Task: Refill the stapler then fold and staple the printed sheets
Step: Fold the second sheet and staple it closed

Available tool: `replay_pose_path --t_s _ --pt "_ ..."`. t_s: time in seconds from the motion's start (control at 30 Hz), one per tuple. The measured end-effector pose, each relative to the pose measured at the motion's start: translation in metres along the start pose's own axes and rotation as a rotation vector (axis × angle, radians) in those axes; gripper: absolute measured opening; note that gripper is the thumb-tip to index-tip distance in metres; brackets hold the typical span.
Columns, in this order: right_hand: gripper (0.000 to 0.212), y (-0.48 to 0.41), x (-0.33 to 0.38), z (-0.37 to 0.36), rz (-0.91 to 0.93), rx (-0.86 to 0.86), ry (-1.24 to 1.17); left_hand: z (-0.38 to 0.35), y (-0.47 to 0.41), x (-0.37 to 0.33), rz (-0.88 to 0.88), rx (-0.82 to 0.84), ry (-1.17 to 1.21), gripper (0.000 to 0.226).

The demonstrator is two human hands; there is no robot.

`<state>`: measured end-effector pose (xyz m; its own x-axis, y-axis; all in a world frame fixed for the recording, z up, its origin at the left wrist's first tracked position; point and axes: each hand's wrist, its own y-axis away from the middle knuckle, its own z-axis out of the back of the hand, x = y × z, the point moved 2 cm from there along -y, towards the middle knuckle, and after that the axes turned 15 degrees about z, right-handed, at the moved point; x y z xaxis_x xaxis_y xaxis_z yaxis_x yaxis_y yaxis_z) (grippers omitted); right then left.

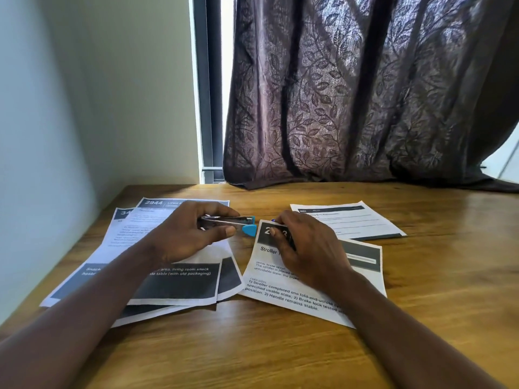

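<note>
Wooden table [252, 346] before purple leafy curtain [365, 94]; small blue-and-steel stapler [230, 220], likely light and rigid, gripped mid-body by left hand [185, 237]; right hand [306, 248] curled on flimsy printed sheet [280, 293], hold unclear

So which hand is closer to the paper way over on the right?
Right. The right hand lies just left of that far right sheet; the left hand, gripping the stapler, sits farther left.
</note>
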<state>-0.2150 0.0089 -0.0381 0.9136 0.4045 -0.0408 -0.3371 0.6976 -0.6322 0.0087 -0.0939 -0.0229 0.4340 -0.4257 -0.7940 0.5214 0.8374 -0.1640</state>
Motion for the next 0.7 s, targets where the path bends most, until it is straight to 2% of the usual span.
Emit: replay_pose_path --t_s 0.7 --pt "0.013 -0.003 0.016 0.01 0.062 0.056 0.015 -0.011 0.002 -0.01 -0.057 0.051 -0.091 0.037"
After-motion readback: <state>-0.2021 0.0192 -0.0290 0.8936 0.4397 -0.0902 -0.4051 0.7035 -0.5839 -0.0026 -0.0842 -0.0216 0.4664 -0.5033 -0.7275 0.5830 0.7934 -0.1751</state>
